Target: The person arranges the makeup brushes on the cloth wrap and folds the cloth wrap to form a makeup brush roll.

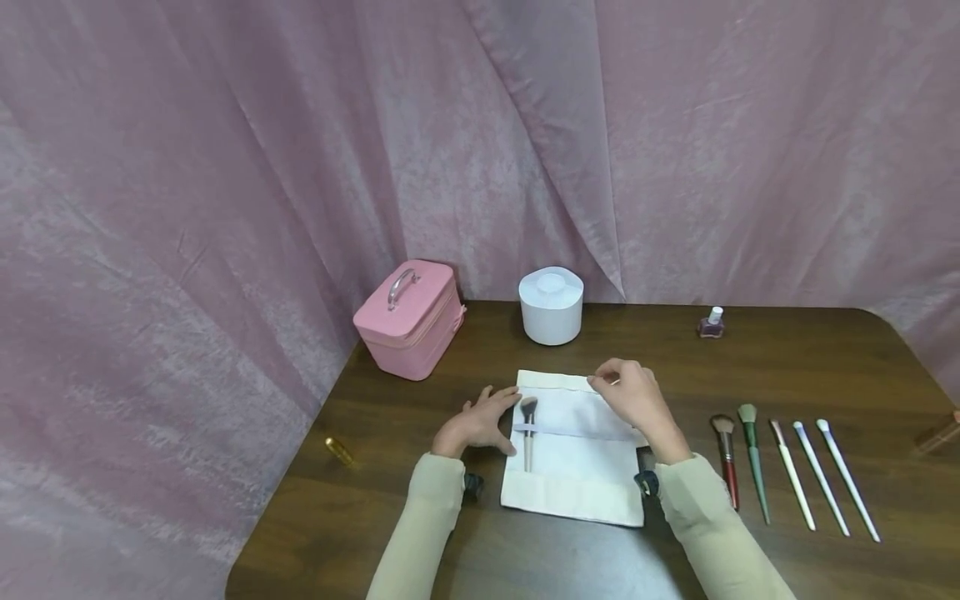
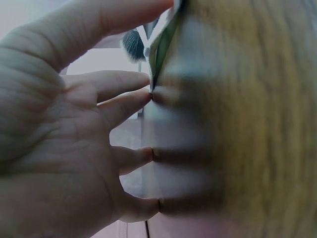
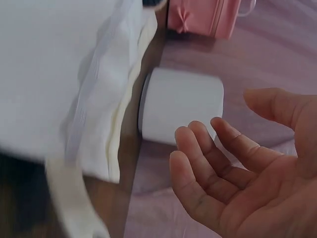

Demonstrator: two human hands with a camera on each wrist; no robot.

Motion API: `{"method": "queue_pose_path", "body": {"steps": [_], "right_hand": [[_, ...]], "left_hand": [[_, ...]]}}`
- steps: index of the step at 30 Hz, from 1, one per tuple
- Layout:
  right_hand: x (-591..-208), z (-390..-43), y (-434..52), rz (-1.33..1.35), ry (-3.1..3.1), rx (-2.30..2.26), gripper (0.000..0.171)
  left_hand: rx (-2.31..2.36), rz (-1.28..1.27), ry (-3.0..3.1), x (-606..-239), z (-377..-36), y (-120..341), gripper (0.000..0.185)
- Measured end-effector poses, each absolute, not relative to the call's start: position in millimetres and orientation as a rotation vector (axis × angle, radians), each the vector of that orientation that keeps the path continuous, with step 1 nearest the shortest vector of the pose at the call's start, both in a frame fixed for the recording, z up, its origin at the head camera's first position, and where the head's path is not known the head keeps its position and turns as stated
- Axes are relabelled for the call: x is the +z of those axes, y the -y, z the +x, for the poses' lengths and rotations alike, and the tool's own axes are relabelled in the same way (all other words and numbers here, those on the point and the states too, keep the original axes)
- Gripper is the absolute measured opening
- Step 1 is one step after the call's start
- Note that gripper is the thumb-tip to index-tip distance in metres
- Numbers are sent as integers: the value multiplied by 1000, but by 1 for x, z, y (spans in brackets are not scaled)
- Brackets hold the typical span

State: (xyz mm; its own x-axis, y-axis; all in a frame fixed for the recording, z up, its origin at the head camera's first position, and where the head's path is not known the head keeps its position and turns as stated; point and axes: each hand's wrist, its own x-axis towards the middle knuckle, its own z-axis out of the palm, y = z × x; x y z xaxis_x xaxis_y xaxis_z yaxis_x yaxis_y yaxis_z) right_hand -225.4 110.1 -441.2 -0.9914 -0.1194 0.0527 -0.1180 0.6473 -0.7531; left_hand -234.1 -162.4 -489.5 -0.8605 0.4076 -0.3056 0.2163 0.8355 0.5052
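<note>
A white cloth brush roll [image 1: 573,492] lies unfolded on the table, with an elastic band [image 1: 577,433] across it. One makeup brush [image 1: 528,410] with dark bristles is tucked under the band at its left. My left hand [image 1: 480,423] is at the roll's left edge, thumb and fingers spread; in the left wrist view its fingertips touch the table and the cloth edge. My right hand [image 1: 633,400] is over the roll's upper right part. In the right wrist view its fingers [image 3: 198,173] are loosely bent, apart from the thumb, with nothing between them.
To the right lie several brushes, among them a red-handled brush [image 1: 725,454] and a green brush [image 1: 753,458]. A pink case [image 1: 408,321], white round container [image 1: 551,308] and nail polish bottle [image 1: 712,323] stand behind. A gold tube [image 1: 339,451] lies at left.
</note>
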Motion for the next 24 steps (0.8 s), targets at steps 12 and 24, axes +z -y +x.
{"method": "queue_pose_path", "body": {"steps": [12, 24], "right_hand": [[-441, -210, -151, -90, -2923, -1245, 34], [-456, -193, -197, -6, -2983, -1118, 39]], "left_hand": [[705, 455, -2600, -490, -234, 164, 92], [715, 450, -2589, -487, -230, 163, 92]]}}
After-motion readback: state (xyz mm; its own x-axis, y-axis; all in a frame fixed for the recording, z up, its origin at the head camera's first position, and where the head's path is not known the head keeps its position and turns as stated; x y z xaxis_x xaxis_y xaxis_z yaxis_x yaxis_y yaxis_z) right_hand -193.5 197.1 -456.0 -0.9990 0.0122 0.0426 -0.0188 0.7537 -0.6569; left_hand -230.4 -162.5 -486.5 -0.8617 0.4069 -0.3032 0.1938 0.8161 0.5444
